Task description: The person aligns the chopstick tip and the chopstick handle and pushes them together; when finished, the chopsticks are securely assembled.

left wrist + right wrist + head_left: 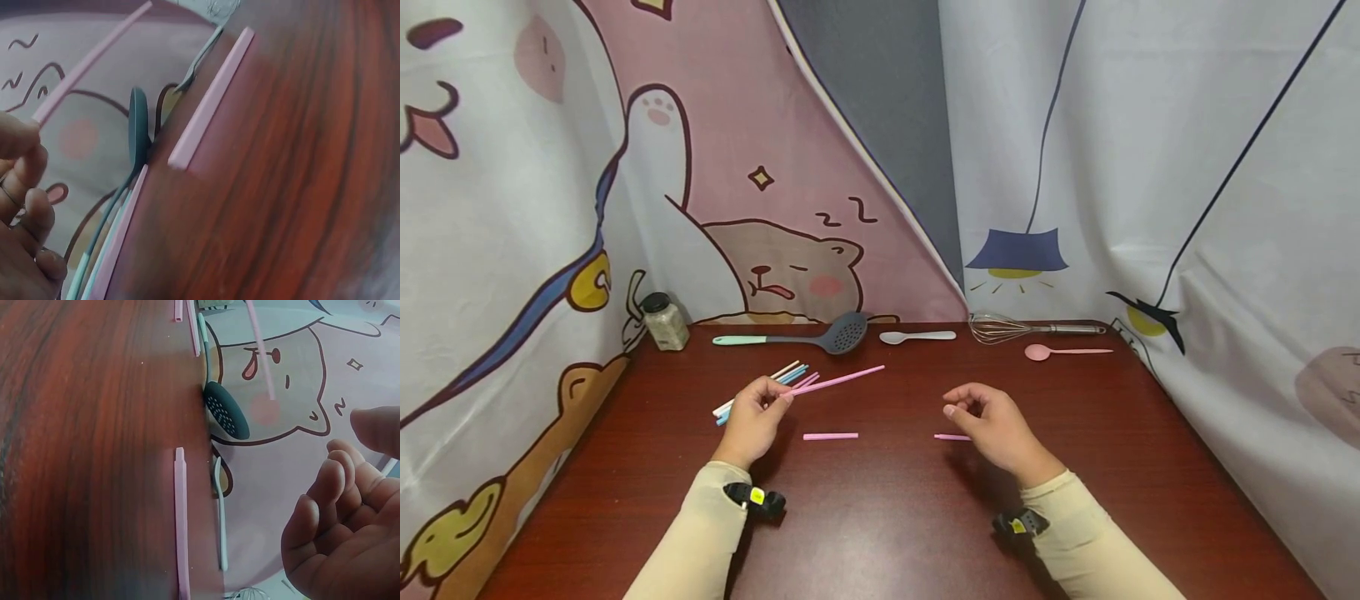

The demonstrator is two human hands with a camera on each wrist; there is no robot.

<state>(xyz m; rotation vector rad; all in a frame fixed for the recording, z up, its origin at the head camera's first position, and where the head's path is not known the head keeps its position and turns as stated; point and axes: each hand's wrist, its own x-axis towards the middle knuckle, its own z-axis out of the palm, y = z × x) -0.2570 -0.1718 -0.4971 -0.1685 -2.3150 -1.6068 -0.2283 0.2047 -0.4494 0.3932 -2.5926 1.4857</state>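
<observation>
In the head view, my left hand [751,423] pinches a thin pink stick [842,381] at one end between thumb and fingers. The stick slants up to the right, above the table; the left wrist view also shows this pink stick [87,65]. Behind the hand lie several white, blue and pink sticks [724,411]. A shorter pink stick [831,437] rests on the table between the hands. My right hand [996,425] hovers with loosely bent fingers, holding nothing. Below it lies another pink stick [181,525] with a narrower end, partly hidden in the head view.
Along the back edge are a glass jar [665,323] with a black lid, a slotted spoon [844,333], a small white spoon [917,337], a whisk [1000,328] and a pink spoon [1039,352]. Printed curtains stand behind the brown table [880,517].
</observation>
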